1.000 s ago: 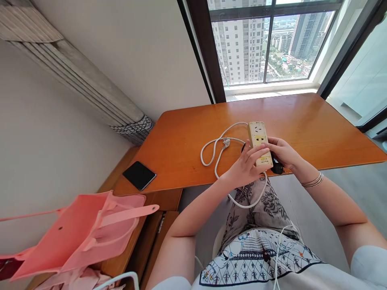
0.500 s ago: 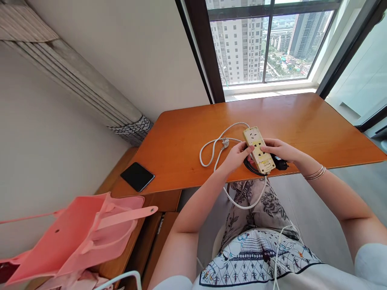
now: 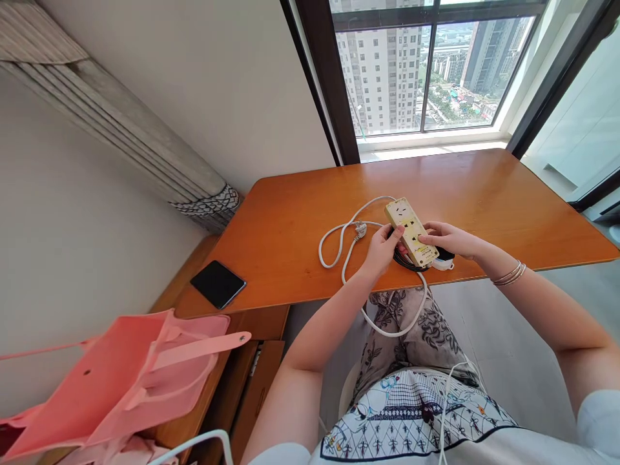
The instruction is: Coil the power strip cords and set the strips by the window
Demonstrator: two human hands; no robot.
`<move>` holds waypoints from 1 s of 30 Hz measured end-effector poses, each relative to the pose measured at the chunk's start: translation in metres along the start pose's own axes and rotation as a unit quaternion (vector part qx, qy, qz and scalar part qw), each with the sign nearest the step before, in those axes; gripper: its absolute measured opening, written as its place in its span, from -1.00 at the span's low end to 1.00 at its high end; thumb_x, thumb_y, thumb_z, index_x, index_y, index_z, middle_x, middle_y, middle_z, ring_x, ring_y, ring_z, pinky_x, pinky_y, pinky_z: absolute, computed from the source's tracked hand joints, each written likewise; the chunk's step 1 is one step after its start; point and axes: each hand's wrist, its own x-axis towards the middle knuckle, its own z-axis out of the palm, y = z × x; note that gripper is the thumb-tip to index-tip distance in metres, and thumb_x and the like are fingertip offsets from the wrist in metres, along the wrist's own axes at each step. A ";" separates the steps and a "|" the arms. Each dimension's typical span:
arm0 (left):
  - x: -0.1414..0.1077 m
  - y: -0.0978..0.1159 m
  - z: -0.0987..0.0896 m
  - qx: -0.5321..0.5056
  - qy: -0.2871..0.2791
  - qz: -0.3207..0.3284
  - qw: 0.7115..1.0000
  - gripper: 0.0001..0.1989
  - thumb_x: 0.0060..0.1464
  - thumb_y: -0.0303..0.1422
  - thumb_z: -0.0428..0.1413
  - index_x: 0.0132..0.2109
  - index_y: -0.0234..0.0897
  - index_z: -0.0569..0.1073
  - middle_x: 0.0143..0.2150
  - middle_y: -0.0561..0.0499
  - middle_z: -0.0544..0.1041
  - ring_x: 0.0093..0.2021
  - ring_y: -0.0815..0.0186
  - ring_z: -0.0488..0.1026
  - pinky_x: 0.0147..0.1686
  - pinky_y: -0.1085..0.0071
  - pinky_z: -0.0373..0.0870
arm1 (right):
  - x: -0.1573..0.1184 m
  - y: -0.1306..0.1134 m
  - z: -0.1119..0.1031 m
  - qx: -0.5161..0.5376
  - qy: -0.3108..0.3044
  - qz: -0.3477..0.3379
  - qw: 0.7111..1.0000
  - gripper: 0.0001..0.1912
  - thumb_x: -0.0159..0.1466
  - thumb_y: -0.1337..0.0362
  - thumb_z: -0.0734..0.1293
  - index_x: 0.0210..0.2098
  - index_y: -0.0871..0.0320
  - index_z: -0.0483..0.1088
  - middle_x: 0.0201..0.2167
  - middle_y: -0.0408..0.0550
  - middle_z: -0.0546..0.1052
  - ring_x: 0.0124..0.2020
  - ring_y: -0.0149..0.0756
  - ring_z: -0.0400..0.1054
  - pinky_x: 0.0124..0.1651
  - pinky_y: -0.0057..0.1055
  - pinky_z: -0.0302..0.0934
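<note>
A cream power strip (image 3: 411, 230) is held tilted above the near part of the wooden table, sockets facing up. My left hand (image 3: 382, 250) grips its left edge, the thumb on top and the fingers curled beneath. On the other side, my right hand (image 3: 450, 240) pinches the right edge, thumb lying on the strip's face. A coiled black cable (image 3: 405, 261) shows below the strip. Under my right hand sits a black and white piece (image 3: 443, 259), partly hidden, whose kind I cannot make out. The strip's white cord (image 3: 321, 248) loops to the left, with its plug (image 3: 361, 229) on the table.
The orange-brown table (image 3: 300, 206) stands against the window. A black phone or tablet (image 3: 218, 284) lies near its left corner. At lower left is an open pink bag (image 3: 145, 374). Part of the white cord (image 3: 400, 333) hangs over the front edge above my lap.
The power strip has shifted slightly left and up, with both hands still on it. More of the white part of the piece under my right hand shows now.
</note>
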 end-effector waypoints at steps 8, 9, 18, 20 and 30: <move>0.016 0.012 0.001 0.010 -0.033 -0.103 0.994 -0.55 -0.02 -0.05 0.35 -0.32 -0.30 0.37 -0.53 0.16 0.39 -0.59 0.47 0.35 -0.53 0.47 0.32 | 0.004 -0.008 -0.019 0.043 0.004 -0.034 0.998 -0.48 0.08 0.15 0.61 0.00 0.14 0.56 -0.13 -0.01 0.68 -0.22 -0.24 0.59 -0.17 -0.38 0.51; 0.017 0.013 0.002 -0.007 -0.043 -0.109 0.993 -0.54 -0.03 -0.05 0.36 -0.35 -0.29 0.35 -0.57 0.19 0.31 -0.61 0.49 0.30 -0.54 0.48 0.31 | 0.005 -0.008 -0.021 0.036 0.002 -0.031 0.999 -0.49 0.08 0.16 0.61 0.00 0.14 0.56 -0.13 -0.01 0.68 -0.22 -0.24 0.59 -0.15 -0.36 0.51; 0.023 0.014 0.012 -0.050 -0.029 -0.089 0.994 -0.54 -0.07 -0.06 0.39 -0.34 -0.27 0.34 -0.62 0.29 0.07 -0.66 0.57 -0.03 -0.61 0.53 0.06 | 0.003 -0.011 -0.015 0.035 -0.023 -0.040 0.998 -0.46 0.08 0.15 0.60 0.03 0.14 0.56 -0.12 0.01 0.68 -0.15 -0.20 0.59 -0.04 -0.27 0.52; 0.026 0.014 0.008 -0.037 -0.026 -0.100 0.994 -0.57 -0.01 -0.04 0.34 -0.35 -0.29 0.37 -0.58 0.22 0.20 -0.62 0.53 0.13 -0.53 0.50 0.19 | 0.004 -0.012 -0.018 0.040 -0.008 -0.048 0.998 -0.47 0.06 0.15 0.61 0.01 0.14 0.56 -0.11 0.01 0.68 -0.16 -0.20 0.59 -0.07 -0.29 0.52; 0.033 -0.002 -0.040 0.129 0.114 0.052 0.984 -0.83 0.14 -0.28 0.11 -0.18 -0.28 0.48 -0.22 -0.03 0.56 -0.32 0.39 0.47 -0.18 0.41 0.38 | 0.034 -0.003 -0.105 0.004 0.312 -0.034 0.950 -0.64 0.21 0.13 0.50 -0.09 0.23 0.55 -0.29 0.06 0.66 -0.37 -0.26 0.55 -0.42 -0.43 0.45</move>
